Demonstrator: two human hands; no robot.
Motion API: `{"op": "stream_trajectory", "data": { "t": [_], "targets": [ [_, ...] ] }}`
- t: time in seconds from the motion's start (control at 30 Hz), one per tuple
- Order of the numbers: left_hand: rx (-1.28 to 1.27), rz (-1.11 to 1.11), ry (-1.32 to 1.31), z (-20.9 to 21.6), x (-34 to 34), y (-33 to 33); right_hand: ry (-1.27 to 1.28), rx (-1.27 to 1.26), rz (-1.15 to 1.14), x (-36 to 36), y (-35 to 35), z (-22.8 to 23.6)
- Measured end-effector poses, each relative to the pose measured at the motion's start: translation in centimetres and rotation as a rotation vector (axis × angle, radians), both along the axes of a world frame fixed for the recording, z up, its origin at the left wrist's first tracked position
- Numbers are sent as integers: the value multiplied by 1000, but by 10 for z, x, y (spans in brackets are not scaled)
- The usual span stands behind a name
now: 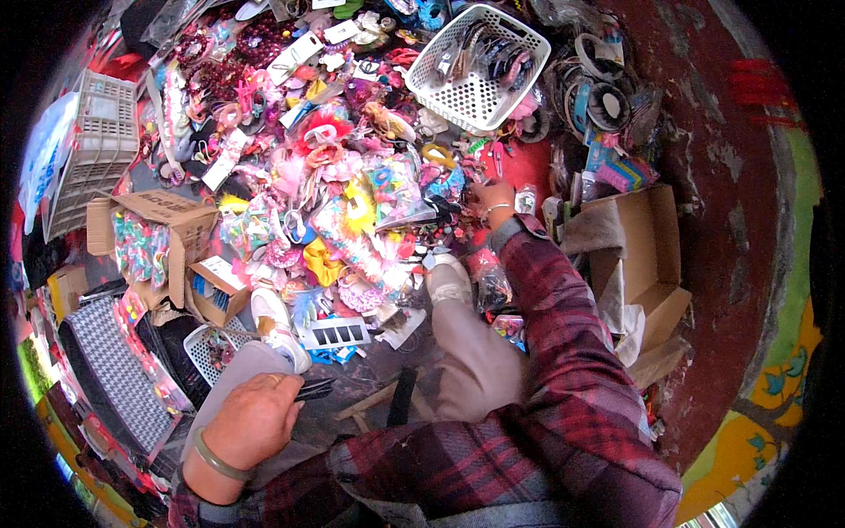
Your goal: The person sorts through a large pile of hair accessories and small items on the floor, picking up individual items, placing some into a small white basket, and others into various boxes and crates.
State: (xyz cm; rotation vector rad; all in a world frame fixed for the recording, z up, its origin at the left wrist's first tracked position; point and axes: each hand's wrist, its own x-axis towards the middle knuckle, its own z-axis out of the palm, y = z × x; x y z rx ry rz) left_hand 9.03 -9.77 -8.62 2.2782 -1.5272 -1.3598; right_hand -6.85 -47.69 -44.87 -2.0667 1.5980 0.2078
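A dark red floor (731, 220) is buried under a heap of hair accessories (352, 194): clips, bands, bows and small packets in pink, yellow and blue. A white plastic basket (475, 57) lies tilted at the top of the heap with dark hairbands in it. An open cardboard box (647, 255) sits at the right edge of the heap, and another cardboard box (154, 238) with colourful hair ties inside sits at the left, near a grey crate (97, 145).

The person sits with legs stretched toward the heap, in white shoes (277, 326). The right hand (491, 198), at the end of a plaid sleeve (563, 334) and wearing a thin bracelet, reaches into the heap just below the basket; its fingers curl down among small clips, but I cannot tell what they grip. The left hand (255, 418), with a green bangle (216, 458) on the wrist and a ring on one finger, rests closed on the left knee, gripping a bundle of thin black hair pins (312, 389) that stick out to the right of the fingers.
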Motion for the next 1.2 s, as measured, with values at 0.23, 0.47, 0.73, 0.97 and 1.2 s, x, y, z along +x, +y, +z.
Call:
{"op": "stream_trajectory", "data": {
  "t": [0.23, 0.47, 0.73, 0.97, 1.2],
  "targets": [
    [2, 10, 2, 2, -2, 1, -744, 572, -567, -64, -17, -47],
    [3, 4, 1, 2, -2, 3, -1099, 704, -657, -42, -13, 49],
    [1, 11, 31, 5, 1, 4, -1260, 557, -489, 31, -59, 111],
    [-11, -11, 13, 4, 5, 4, -1007, 399, -387, 114, -108, 87],
    [-26, 6, 26, 10, 14, -2, -631, -52, -432, 153, -129, 44]
  ]
}}
